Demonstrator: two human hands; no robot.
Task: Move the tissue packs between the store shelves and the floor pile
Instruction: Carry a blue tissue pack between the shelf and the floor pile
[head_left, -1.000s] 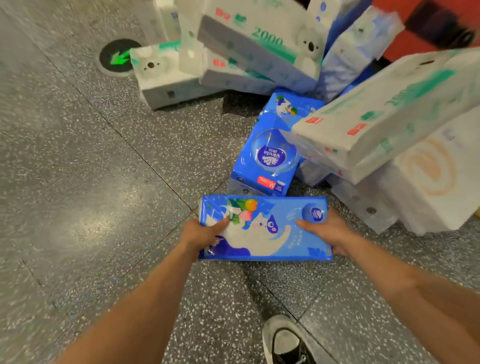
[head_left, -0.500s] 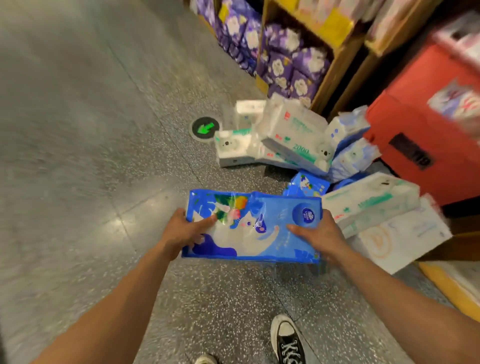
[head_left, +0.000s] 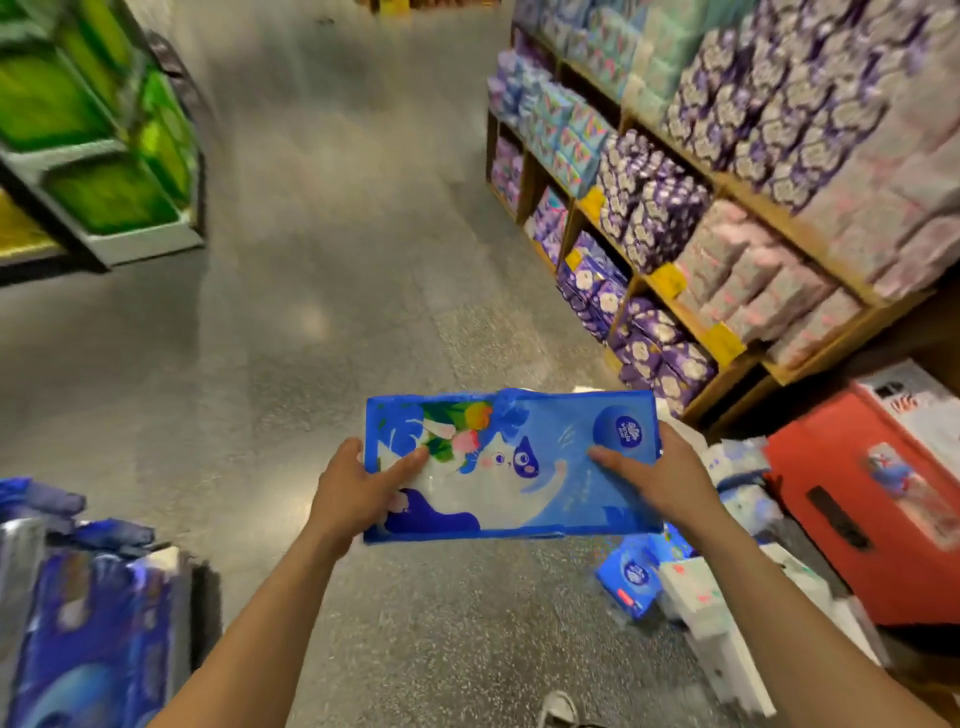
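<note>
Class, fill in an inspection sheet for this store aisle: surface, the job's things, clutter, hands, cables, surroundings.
Surface: grey speckled floor, glossy.
Job's things: blue tissue pack held flat in the air; floor pile of packs lower right.
Clutter: red box beside the pile.
Hands: left hand and right hand grip the pack's two ends.
Cables: nothing seen.
Surroundings: wooden shelves full of purple and pink packs, right; green display, left; blue packs, lower left.

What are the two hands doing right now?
Left hand: closed on the left end of the flat blue plastic tissue pack with a white cat.
Right hand: closed on the pack's right end.
</note>
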